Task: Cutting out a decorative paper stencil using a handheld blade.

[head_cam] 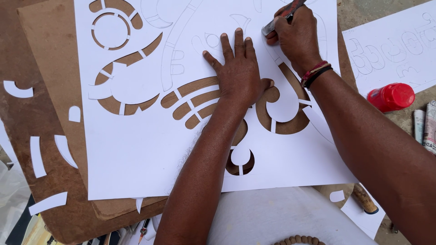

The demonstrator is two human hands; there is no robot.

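A large white paper sheet with curved shapes cut out of it lies on a brown board. My left hand presses flat on the sheet near its middle, fingers spread. Just to its upper right, my right hand grips a metal cutting knife with its tip on the paper by a pencilled outline. Red and black bands circle my right wrist.
White paper offcuts lie scattered on the board at the left. A second drawn sheet lies at the right, with a red-capped bottle and folded newspaper beside it. A wooden-handled tool lies near the bottom right.
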